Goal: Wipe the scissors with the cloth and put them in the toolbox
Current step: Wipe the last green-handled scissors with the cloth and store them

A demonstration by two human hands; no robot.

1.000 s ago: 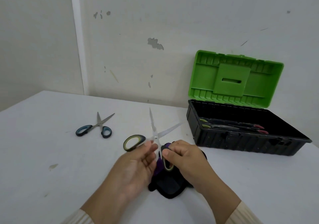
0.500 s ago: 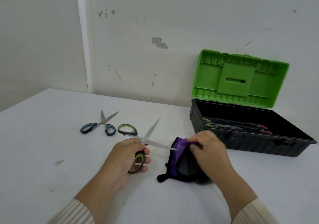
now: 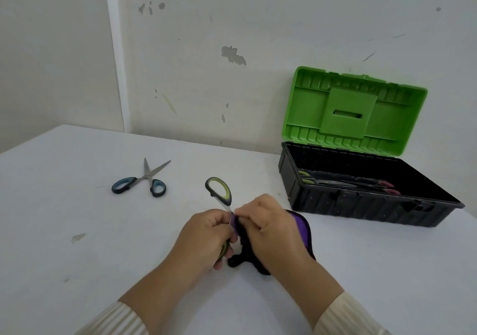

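My left hand (image 3: 204, 236) grips the scissors (image 3: 219, 190) by one handle; my right hand (image 3: 268, 228) pinches the cloth (image 3: 300, 227) round a blade. Best to draw slowly tipward, keeping the pinch firm.

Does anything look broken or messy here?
Nothing is broken or spilled. The wall has chipped paint patches, and the white table carries a small brownish stain near its left side. The blue-handled scissors lie apart with blades open, not yet in the toolbox.
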